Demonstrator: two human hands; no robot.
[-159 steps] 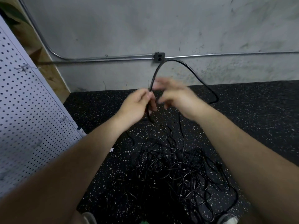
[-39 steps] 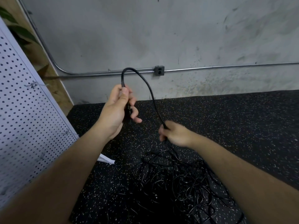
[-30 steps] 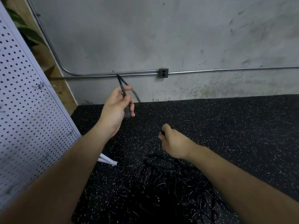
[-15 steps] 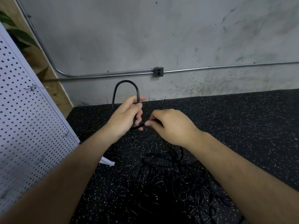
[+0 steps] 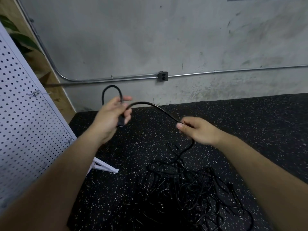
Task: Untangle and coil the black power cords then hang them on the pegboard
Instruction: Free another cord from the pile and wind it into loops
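My left hand (image 5: 111, 115) grips a black power cord (image 5: 150, 104) with a small loop standing above the fingers and the plug end sticking out below the palm. From there the cord arcs to the right into my right hand (image 5: 198, 130), which pinches it between thumb and fingers. Below my right hand the cord drops into a tangled pile of black cords (image 5: 191, 194) on the floor. The white pegboard (image 5: 21, 114) leans at the left with wire hooks (image 5: 35, 93) on it.
The floor is a black speckled rubber mat (image 5: 250, 130). A grey concrete wall with a metal conduit and an outlet box (image 5: 163, 76) runs behind. The pegboard's white foot (image 5: 106, 167) sticks out on the mat at the left. A plant (image 5: 20, 39) stands behind the pegboard.
My right hand has moved away to the right from my left hand, drawing out a length of cord between them. My left hand keeps the small loop.
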